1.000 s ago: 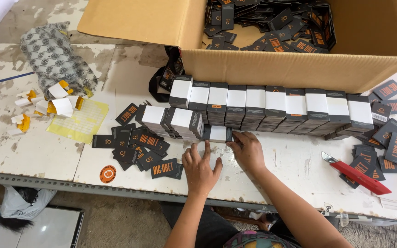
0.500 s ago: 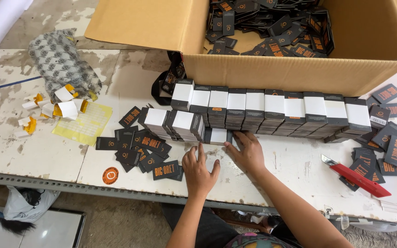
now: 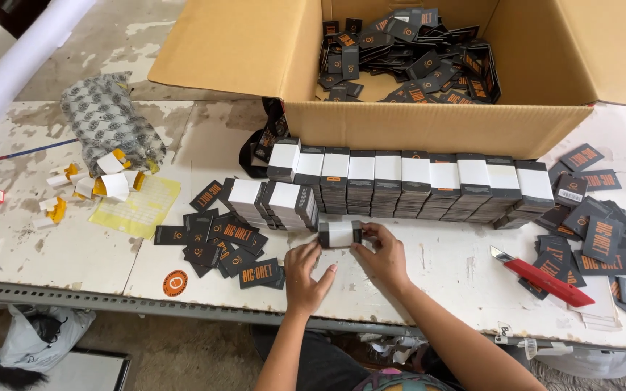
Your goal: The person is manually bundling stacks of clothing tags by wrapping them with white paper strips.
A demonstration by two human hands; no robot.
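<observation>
worn white paint covers the worktable [image 3: 52, 253] that fills most of the frame, with bare concrete floor behind it at the upper left. at the centre, my left hand [image 3: 307, 274] and my right hand [image 3: 384, 255] meet on one small bundle of dark hang tags [image 3: 340, 233] wrapped in a white paper band. my right hand's fingers curl round the bundle's right end and grip it. my left hand lies flatter, fingers loosely spread, its fingertips touching the lower left edge of the bundle; i cannot tell how firmly it holds. the bundle sits on the table just below a short cluster of banded bundles [image 3: 273, 203], and above that a long row of banded bundles [image 3: 407, 182] runs left to right across the middle of the frame. behind the row, at the top, stands an open cardboard box [image 3: 429, 130] with loose tags heaped inside. more loose black tags [image 3: 215, 242] lie scattered left of my hands, and another scatter of tags [image 3: 603, 232] fills the right edge. a red utility knife [image 3: 541, 279] lies at the lower right, well apart from my right hand. at the left sit a yellow sheet [image 3: 139, 210], curled paper scraps [image 3: 106, 177], a patterned plastic bag [image 3: 106, 119] and a blue pencil [image 3: 27, 150].
</observation>
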